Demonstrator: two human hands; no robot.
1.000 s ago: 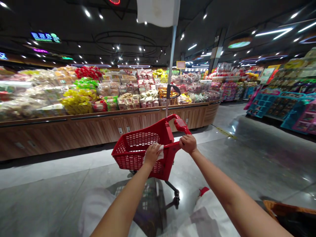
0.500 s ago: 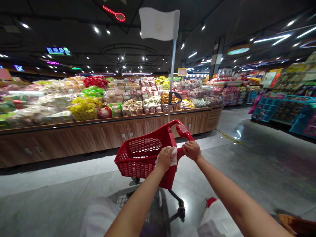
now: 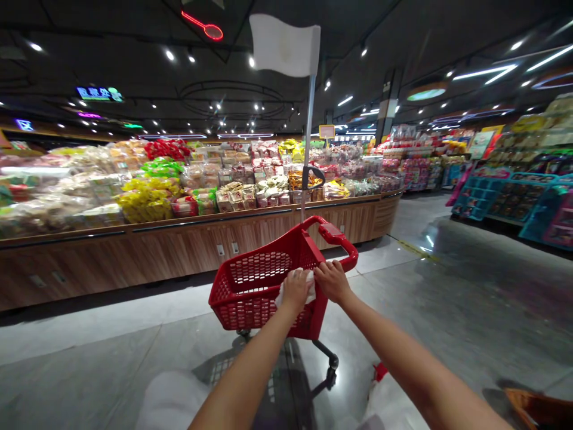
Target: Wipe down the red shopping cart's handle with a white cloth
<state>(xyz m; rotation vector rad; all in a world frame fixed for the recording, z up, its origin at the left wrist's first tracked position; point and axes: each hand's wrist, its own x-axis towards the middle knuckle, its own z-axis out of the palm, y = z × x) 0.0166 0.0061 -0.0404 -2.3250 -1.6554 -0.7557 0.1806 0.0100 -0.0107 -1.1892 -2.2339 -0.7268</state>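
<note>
A small red plastic shopping cart (image 3: 259, 286) stands on the floor in front of me, with a thin pole carrying a white flag (image 3: 284, 45). My left hand (image 3: 295, 289) is closed on a white cloth (image 3: 308, 280) pressed against the cart's rear rim. My right hand (image 3: 332, 280) is closed on the same rim right beside it, just below the red handle (image 3: 342, 239). The basket looks empty inside.
A long wooden display counter (image 3: 179, 239) piled with packaged snacks runs across the left and middle. Blue and pink display racks (image 3: 514, 197) stand at the right. A brown basket edge (image 3: 541, 406) shows at the bottom right. The grey floor is glossy.
My right hand has slid left from the handle's end to the rim next to my left hand. The left hand with the cloth moved right along the rim. The cart turned slightly.
</note>
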